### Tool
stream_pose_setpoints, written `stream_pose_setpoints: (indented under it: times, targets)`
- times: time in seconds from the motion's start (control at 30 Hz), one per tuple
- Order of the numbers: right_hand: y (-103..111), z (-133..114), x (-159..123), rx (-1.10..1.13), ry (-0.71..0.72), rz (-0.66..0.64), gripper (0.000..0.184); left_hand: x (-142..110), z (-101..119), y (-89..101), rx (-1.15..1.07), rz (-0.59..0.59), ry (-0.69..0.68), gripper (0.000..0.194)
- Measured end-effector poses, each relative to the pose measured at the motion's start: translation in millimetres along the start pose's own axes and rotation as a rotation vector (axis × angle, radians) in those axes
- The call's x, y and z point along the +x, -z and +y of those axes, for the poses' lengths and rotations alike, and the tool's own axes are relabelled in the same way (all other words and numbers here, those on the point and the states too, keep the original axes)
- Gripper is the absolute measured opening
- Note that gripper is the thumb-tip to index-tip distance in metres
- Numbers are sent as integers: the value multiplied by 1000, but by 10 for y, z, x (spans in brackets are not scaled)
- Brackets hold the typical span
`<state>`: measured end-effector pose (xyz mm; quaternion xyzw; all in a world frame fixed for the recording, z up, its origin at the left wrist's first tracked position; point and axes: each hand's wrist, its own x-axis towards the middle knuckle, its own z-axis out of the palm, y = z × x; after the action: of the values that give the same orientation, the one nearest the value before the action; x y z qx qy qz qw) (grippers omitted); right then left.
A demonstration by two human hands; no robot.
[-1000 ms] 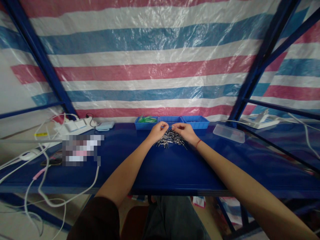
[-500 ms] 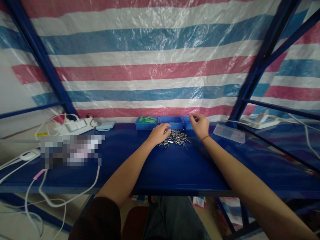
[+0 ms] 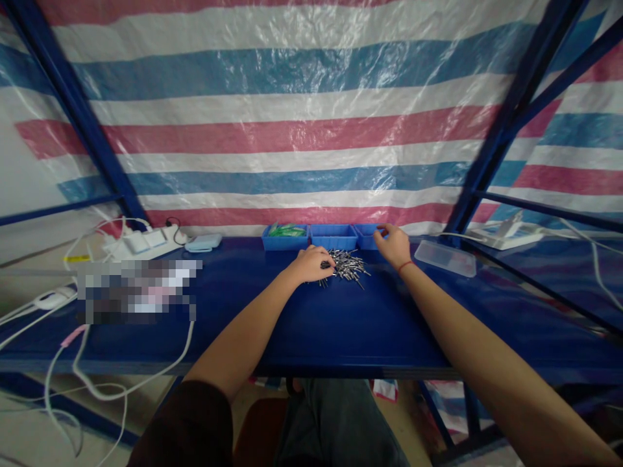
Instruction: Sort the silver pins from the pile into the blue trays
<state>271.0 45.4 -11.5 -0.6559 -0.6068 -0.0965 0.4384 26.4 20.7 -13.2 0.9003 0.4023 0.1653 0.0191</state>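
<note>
A loose pile of silver pop rivets (image 3: 348,264) lies on the blue tabletop. My left hand (image 3: 314,264) is at the pile's left side, its thumb and fingers curled closed around rivets there; how many they grip is hidden. Over the right blue bin (image 3: 366,239) is my right hand (image 3: 393,246), thumb and index finger slightly apart, with nothing visible between them. Beside that bin stand a middle blue bin (image 3: 333,241) and a left blue bin (image 3: 285,244), which holds green-and-clear plastic pieces (image 3: 287,230).
To the right lies a clear plastic lid (image 3: 445,257), near a white power strip (image 3: 506,235). At left are a plugged-in power strip (image 3: 146,243), a light blue case (image 3: 203,242), a blurred patch and white cables (image 3: 187,350). Blue frame posts (image 3: 506,136) flank the table.
My left hand has lowered and its fingers have closed at the pile. My right hand has moved slightly right and down; the thin piece at its fingertips is no longer visible.
</note>
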Motion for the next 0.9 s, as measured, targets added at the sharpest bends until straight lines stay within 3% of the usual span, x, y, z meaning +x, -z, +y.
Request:
stream_pose_setpoints:
  times: [0.27,0.57,0.9]
  targets:
    - [-12,-263,-133,111,215,-118,25,23,-21,-35,-11,25,-9,23]
    - [-15,-385,-216,117,251,-215,24,32,18,-17,-77,-16,44,17]
    - [-30,-414,-254,117,252,-277,24,39,37,-19,-28,9,16,13]
